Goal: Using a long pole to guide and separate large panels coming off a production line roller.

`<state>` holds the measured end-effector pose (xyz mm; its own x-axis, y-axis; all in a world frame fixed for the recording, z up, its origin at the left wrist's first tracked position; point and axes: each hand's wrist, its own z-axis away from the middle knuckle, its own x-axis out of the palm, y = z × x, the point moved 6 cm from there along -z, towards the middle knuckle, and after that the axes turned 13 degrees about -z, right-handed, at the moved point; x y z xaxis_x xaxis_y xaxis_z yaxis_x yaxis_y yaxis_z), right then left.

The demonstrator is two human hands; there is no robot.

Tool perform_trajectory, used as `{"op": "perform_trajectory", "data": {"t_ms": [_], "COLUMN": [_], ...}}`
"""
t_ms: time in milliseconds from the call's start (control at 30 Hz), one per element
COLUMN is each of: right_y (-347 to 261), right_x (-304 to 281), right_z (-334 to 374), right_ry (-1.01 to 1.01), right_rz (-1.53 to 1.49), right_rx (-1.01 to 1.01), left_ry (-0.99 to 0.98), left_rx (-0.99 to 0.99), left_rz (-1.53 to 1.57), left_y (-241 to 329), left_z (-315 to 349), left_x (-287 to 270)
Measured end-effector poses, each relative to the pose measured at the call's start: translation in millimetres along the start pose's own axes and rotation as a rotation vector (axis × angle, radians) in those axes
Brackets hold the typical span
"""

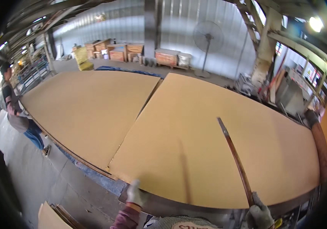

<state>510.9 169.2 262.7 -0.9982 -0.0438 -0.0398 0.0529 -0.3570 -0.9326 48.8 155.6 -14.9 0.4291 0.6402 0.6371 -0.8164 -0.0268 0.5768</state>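
My right hand (260,214), in a grey-white glove, is closed round the lower end of a long wooden-handled tool (236,157). The tool slants up and left over the near tan board (209,129), ending in a narrow flat metal tip; its shadow falls on the board. My left hand (134,194), gloved in white, is at the board's near edge, just right of the seam. Its fingers point upward with the thumb apart, though blur hides whether it touches the edge. A second tan board (90,103) lies to the left, a narrow dark gap between them widening at the far end.
A co-worker (16,101) stands at the left board's far-left edge, gloved hand against it. Cut sheets (52,217) stand at lower left. A thick brown roller-like bar (319,141) runs along the right end. Behind are a standing fan (208,37), wooden boxes (117,53) and a yellow chair (82,59).
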Motion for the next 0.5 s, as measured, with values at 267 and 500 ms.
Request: {"op": "perform_trajectory", "data": {"t_ms": [267, 500], "right_y": [34, 60], "right_x": [13, 44], "right_z": [-17, -6], "right_ry": [-0.037, -0.043], "right_rz": [-0.05, -0.118], "right_rx": [0.063, 0.31], "left_ry": [0.149, -0.055], "left_rx": [-0.219, -0.187], "left_rz": [0.056, -0.05], "left_y": [-66, -58], "left_z": [-24, -4], "left_x": [-18, -5]}}
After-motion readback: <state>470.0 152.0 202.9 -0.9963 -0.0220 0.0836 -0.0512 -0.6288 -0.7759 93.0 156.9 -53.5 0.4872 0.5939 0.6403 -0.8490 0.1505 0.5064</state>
